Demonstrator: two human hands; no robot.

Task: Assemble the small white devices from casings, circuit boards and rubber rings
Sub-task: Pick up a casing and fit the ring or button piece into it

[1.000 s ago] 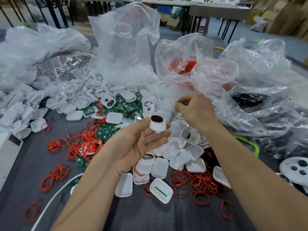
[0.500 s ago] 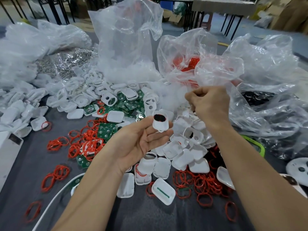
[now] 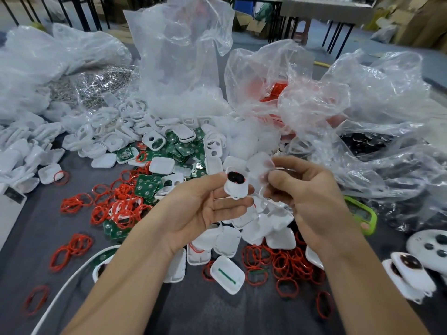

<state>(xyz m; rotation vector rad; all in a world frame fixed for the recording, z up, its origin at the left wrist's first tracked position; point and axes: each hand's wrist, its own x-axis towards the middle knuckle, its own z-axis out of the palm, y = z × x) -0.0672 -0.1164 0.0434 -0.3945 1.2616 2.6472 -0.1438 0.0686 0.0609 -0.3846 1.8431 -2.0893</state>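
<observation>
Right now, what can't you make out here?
Head view only.
- What the right hand pinches, if anything: blurred.
- The dark patch in the casing that the left hand holds: too small to tell.
- The black parts in the bag: veiled by crumpled plastic.
- The round white thing: cut off by the right edge.
- The green item: partly behind the right arm.

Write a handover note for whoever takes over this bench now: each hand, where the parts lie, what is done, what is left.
Left hand holds a small white plastic casing with a dark insert.
Right hand: fingers curled beside it; what they pinch is blurred.
Loose white casings, square green circuit boards and red rubber rings lie heaped on the grey table.
Done: dark insert in casing. Left: probably board, ring and closing.
</observation>
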